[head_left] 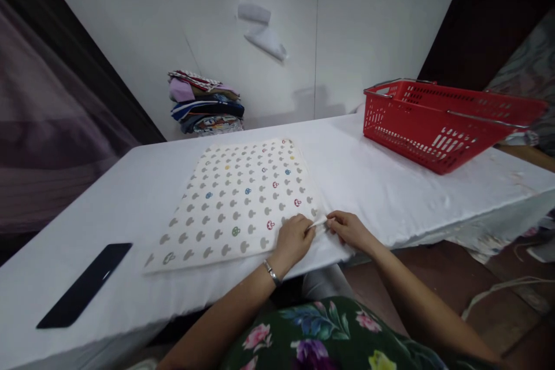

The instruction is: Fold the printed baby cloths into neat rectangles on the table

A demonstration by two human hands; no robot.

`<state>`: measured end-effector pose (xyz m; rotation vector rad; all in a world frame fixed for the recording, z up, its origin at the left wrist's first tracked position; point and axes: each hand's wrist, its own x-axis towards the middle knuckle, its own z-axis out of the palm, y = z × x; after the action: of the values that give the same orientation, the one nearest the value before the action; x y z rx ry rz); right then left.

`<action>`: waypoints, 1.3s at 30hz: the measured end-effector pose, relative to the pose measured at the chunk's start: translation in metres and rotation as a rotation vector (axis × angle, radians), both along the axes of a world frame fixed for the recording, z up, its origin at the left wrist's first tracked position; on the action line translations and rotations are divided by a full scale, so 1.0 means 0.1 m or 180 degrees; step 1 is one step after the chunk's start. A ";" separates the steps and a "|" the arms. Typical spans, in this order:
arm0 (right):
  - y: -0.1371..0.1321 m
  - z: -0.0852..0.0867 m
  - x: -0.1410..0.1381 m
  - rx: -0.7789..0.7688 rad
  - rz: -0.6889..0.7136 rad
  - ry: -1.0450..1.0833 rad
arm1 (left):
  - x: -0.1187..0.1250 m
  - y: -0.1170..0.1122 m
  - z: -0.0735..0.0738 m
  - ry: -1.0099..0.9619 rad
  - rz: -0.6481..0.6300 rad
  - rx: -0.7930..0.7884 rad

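A cream cloth [236,208] printed with grey and coloured mushrooms lies flat on the white-covered table. At its near right corner, my left hand [295,238] is closed on the cloth's edge, a bracelet around the wrist. Just to the right, my right hand [349,229] pinches the same corner between thumb and fingers. A small lifted bit of the cloth shows between the two hands. The fingertips partly hide that corner.
A red plastic basket [416,127] with metal handles stands at the table's right. Folded cloths [207,107] are stacked at the back by the wall. A dark flat rectangular object [87,284] lies at the left on the white table cover [130,196].
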<state>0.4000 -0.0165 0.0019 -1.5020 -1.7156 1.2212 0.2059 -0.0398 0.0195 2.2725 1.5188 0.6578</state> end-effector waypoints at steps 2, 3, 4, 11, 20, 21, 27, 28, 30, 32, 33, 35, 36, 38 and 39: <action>-0.01 -0.01 0.00 0.0055 0.0037 -0.0030 | 0.01 0.01 0.01 -0.0026 -0.0014 0.0010; -0.01 -0.01 -0.01 0.0057 0.0043 0.0014 | 0.02 0.01 0.01 -0.0074 0.0015 0.0035; -0.02 -0.01 -0.01 0.0033 0.0030 0.0114 | 0.03 0.00 0.02 -0.0129 0.0049 0.0069; 0.01 0.08 -0.05 -0.0732 -0.0253 0.0924 | 0.05 -0.04 -0.01 -0.0069 -0.0184 0.0119; 0.08 0.06 -0.13 -0.0714 0.0107 0.0926 | 0.05 -0.05 -0.08 0.0218 -0.0254 0.0278; 0.08 0.04 -0.13 -0.0691 0.0072 0.0870 | 0.05 -0.05 -0.08 0.0286 -0.0268 0.0255; 0.06 -0.05 -0.10 -0.0370 -0.0074 0.0380 | 0.05 -0.03 0.06 -0.0078 -0.0217 -0.0124; 0.05 -0.05 -0.09 -0.0342 -0.0083 0.0347 | 0.06 0.00 0.09 -0.0216 -0.0130 -0.0190; 0.05 -0.03 -0.09 -0.0308 -0.0083 0.0321 | 0.08 0.08 0.13 -0.0428 0.0088 -0.0280; 0.05 0.00 -0.10 -0.0328 -0.0076 0.0321 | 0.12 0.20 0.17 -0.0477 0.0288 -0.0371; 0.04 0.00 -0.10 -0.0342 -0.0065 0.0295 | 0.15 0.27 0.18 -0.0442 0.0363 -0.0417; 0.04 0.01 -0.11 -0.0306 -0.0036 0.0167 | 0.20 0.44 0.21 -0.0290 0.0487 -0.0505; 0.04 0.01 -0.11 -0.0249 -0.0011 0.0083 | 0.22 0.53 0.23 -0.0192 0.0551 -0.0550; 0.05 0.00 -0.12 -0.0046 0.0046 -0.0093 | 0.27 0.72 0.25 0.0039 0.0692 -0.0639; 0.05 0.00 -0.12 0.0061 0.0079 -0.0184 | 0.29 0.83 0.26 0.0176 0.0768 -0.0669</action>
<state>0.3878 -0.0119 0.0017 -1.5228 -1.7833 1.1813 0.2350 0.0428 0.0450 1.9868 1.8147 0.4738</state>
